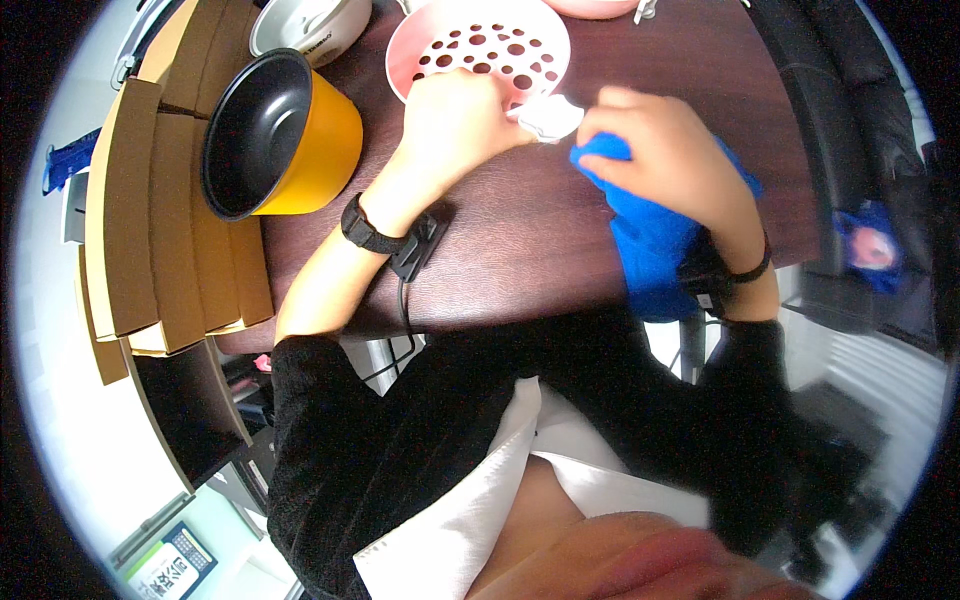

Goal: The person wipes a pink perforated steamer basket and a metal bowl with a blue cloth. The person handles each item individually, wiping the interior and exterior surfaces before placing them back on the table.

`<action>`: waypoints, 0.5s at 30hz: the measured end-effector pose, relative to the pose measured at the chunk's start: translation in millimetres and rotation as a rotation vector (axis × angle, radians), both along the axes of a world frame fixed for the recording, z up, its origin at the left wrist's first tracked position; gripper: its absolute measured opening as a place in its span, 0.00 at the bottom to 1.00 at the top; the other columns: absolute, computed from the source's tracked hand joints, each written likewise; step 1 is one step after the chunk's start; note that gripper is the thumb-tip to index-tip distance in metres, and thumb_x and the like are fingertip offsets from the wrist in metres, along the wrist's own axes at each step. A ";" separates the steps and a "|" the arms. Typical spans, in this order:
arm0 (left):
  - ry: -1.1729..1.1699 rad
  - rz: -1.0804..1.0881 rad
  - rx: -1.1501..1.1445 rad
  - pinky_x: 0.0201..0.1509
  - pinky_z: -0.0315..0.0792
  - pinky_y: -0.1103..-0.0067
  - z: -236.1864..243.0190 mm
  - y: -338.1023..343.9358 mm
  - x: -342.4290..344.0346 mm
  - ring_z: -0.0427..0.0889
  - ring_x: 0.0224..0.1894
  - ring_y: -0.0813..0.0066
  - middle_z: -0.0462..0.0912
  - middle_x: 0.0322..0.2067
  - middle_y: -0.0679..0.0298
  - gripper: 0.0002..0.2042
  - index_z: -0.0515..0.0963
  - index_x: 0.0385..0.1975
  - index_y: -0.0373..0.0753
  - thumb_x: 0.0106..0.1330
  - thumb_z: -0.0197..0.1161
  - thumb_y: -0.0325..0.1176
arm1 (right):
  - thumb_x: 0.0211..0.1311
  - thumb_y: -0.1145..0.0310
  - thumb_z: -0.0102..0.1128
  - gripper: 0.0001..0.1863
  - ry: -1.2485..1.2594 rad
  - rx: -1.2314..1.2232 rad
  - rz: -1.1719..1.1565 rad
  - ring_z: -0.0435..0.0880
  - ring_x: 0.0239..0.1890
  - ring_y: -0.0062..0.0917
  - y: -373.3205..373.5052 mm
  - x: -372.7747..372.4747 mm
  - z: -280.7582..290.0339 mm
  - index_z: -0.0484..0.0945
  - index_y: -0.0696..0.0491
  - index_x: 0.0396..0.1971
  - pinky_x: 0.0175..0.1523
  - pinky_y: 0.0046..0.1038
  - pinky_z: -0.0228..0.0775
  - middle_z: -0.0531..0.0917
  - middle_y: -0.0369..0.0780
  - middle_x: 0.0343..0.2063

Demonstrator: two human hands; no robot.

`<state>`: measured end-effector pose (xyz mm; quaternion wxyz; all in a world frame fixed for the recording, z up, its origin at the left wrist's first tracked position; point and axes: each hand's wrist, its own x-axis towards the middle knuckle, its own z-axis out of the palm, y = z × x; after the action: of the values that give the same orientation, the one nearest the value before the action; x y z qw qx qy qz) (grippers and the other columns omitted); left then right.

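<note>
My left hand (455, 125) is closed on a small white object (548, 120), whose exact kind I cannot make out, in front of a pink perforated basket (410, 55). A little to the right, my right hand (660, 155) grips a bright blue cloth (645, 250) with curled fingers; the cloth hangs down over the table's front edge and partly lies behind my forearm. A black device with a cable (420, 250) sits on the dark wooden table (515, 240) beside my left wrist.
A yellow pot with black interior (330, 140) stands left, beside stacked cardboard (135, 210). A white bowl (295, 30) and a second pink container (590, 5) are at the back. A black chair (820, 120) with a blue item (865, 245) is at the right.
</note>
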<state>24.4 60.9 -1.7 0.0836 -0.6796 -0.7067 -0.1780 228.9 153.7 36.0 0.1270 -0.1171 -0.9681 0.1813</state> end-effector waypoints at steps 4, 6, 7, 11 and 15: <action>-0.002 -0.006 -0.080 0.30 0.77 0.70 4.1 0.7 3.0 0.83 0.23 0.61 0.79 0.15 0.57 0.28 0.84 0.24 0.42 0.41 0.69 0.65 | 0.51 0.62 0.64 0.08 0.173 -0.046 -0.130 0.80 0.30 0.41 0.6 -2.1 2.0 0.78 0.50 0.29 0.35 0.38 0.72 0.76 0.41 0.26; -0.011 -0.006 -0.071 0.30 0.76 0.70 4.3 0.2 3.8 0.83 0.22 0.61 0.78 0.14 0.57 0.30 0.84 0.25 0.41 0.39 0.68 0.66 | 0.51 0.63 0.65 0.09 0.306 -0.038 -0.171 0.80 0.31 0.41 -0.7 -6.9 -1.6 0.77 0.50 0.28 0.35 0.36 0.72 0.77 0.41 0.27; -0.016 -0.007 -0.066 0.30 0.76 0.70 4.4 0.0 4.1 0.83 0.22 0.61 0.78 0.14 0.58 0.31 0.84 0.25 0.41 0.38 0.68 0.67 | 0.50 0.64 0.65 0.09 0.339 -0.016 -0.202 0.80 0.31 0.40 -1.4 -8.6 -3.9 0.77 0.50 0.29 0.36 0.36 0.72 0.77 0.41 0.27; -0.030 -0.012 -0.085 0.31 0.76 0.69 4.6 -1.5 2.5 0.83 0.22 0.60 0.78 0.14 0.58 0.32 0.84 0.27 0.40 0.40 0.66 0.68 | 0.49 0.67 0.67 0.09 0.527 0.002 -0.243 0.81 0.32 0.38 0.9 -13.3 -4.5 0.79 0.51 0.31 0.37 0.33 0.73 0.78 0.41 0.28; -0.026 0.006 -0.153 0.31 0.77 0.69 10.3 -1.5 4.0 0.83 0.24 0.60 0.80 0.16 0.57 0.32 0.84 0.29 0.42 0.41 0.66 0.68 | 0.48 0.69 0.67 0.09 0.659 0.049 -0.266 0.82 0.34 0.35 3.8 -12.4 -0.2 0.80 0.51 0.32 0.39 0.31 0.73 0.79 0.41 0.29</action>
<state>28.4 59.5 8.5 0.0227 -0.6797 -0.7212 -0.1322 216.5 157.5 35.8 0.4577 -0.1742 -0.8556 0.1678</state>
